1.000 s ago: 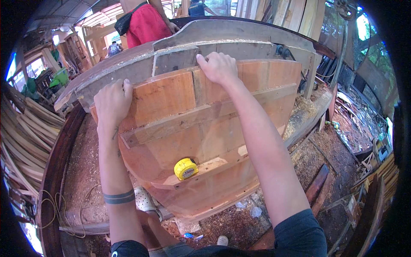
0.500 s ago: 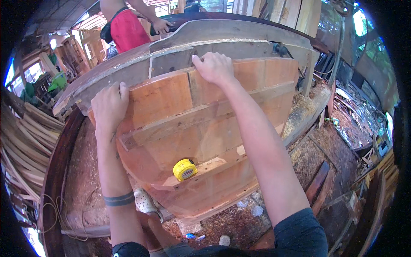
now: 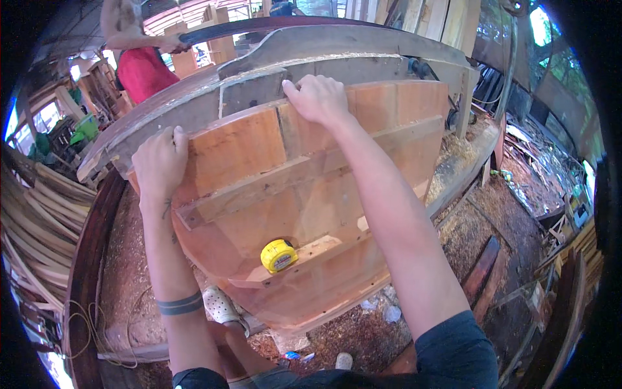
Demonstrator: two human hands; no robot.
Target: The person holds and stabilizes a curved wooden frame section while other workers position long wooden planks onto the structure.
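A broad reddish-brown wooden panel [image 3: 240, 150], made of joined boards with battens across it, stands tilted in front of me. My left hand [image 3: 160, 161] is closed over its upper left corner. Farther along the top edge, my right hand [image 3: 317, 100] grips the panel, thumb pointing left; the fingertips of both hands are hidden behind the edge. On the lower batten rests a yellow tape measure [image 3: 278, 256], touched by neither hand. Just behind the panel rises a grey, curved wooden structure [image 3: 350, 44] dusted with shavings.
At the far left a person in red shorts [image 3: 144, 74] holds a long dark plank [image 3: 259, 26]. Curved wooden strips [image 3: 42, 217] are stacked on the left. A power tool [image 3: 421, 67] sits behind the panel's right end. Sawdust and a dark offcut [image 3: 481, 266] lie on the right.
The person in red shorts has moved left and lifted the near end of the dark plank. My hands keep their hold on the panel, which shifts slightly left in view.
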